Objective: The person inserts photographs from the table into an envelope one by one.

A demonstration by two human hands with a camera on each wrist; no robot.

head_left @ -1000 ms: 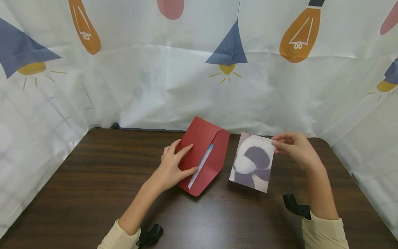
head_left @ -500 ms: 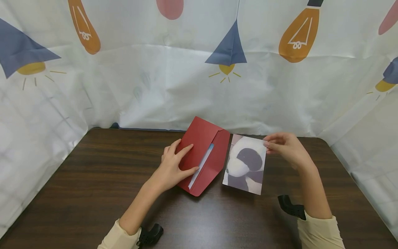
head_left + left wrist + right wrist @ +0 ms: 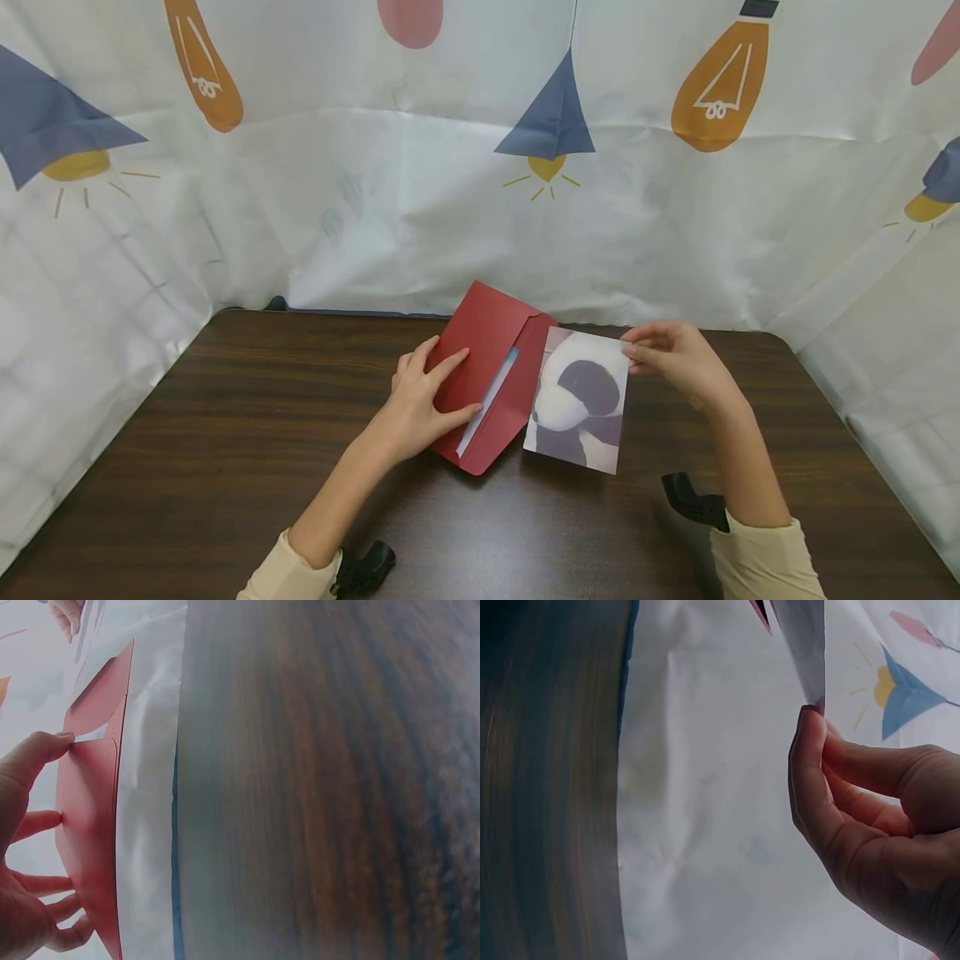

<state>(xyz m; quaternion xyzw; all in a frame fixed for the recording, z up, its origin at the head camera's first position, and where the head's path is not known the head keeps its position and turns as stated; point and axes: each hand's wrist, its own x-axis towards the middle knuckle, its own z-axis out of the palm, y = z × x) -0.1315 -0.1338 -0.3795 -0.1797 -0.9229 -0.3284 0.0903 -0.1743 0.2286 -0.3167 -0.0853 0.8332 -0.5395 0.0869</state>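
A red envelope point(image 3: 483, 329) lies slanted near the table's far edge, its flap raised on the right. Inside its slot shows a strip of white and pale-blue paper point(image 3: 491, 396). My left hand point(image 3: 412, 412) rests spread on the envelope, the thumb at the slot's edge, as the left wrist view of the envelope point(image 3: 90, 802) also shows. Between thumb and fingertips my right hand point(image 3: 682, 362) pinches the upper right corner of a photo print point(image 3: 577, 404) of a black-and-white plush animal. The print is held above the table and overlaps the flap's right side.
The dark wood-grain table point(image 3: 225, 467) runs up to a white curtain point(image 3: 337, 225) printed with lamps and bulbs. Black camera mounts sit at the left wrist point(image 3: 365, 568) and right wrist point(image 3: 693, 502).
My right hand has carried the photo print leftward, from beside the envelope to over the flap's edge. The left hand and envelope have stayed nearly still.
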